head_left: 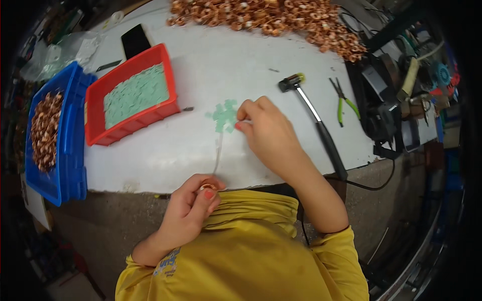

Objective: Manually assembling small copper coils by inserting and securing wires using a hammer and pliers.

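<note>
Left hand (188,209): closed on copper coil (208,186) at bench's (145,168) near edge | right hand (271,131): fingers bent, cannot tell if gripping | green pieces (223,115): mid-bench, ahead of left hand, right hand nearer | pale strip (218,153): lengthwise toward pieces

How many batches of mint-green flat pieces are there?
2: a batch inside the red rectangular plastic bin, another on the white tabletop beside the right hand, which may hide some pieces.
</note>
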Demonstrator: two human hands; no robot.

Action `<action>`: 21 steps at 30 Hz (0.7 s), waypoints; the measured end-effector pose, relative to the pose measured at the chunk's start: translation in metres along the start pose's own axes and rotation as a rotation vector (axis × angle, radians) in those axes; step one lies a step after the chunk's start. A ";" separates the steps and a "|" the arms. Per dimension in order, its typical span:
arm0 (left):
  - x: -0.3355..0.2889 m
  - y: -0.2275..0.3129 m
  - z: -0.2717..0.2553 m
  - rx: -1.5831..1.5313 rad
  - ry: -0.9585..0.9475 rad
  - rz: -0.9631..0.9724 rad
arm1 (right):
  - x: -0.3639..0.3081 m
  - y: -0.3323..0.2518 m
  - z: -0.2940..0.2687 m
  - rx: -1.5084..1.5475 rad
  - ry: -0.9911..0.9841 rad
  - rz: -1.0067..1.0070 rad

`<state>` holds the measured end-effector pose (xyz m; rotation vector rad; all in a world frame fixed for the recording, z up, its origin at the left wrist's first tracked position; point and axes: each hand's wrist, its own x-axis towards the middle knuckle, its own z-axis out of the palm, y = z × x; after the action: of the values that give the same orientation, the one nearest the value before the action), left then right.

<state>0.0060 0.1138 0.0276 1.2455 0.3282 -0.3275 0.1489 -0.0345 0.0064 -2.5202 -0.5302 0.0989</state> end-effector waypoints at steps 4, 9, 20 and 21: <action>0.005 -0.004 -0.004 -0.011 0.008 -0.033 | 0.003 0.013 0.015 -0.084 0.027 -0.223; 0.007 0.000 0.010 0.025 -0.033 0.005 | -0.014 0.007 -0.001 -0.012 0.218 -0.218; 0.013 -0.003 0.019 -0.043 -0.109 -0.099 | -0.091 0.009 -0.056 0.906 0.059 -0.009; 0.017 0.000 0.021 -0.009 -0.138 -0.153 | -0.096 0.010 -0.056 0.838 0.066 -0.016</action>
<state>0.0223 0.0924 0.0263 1.1847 0.3069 -0.5400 0.0743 -0.1082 0.0444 -1.6948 -0.3735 0.1858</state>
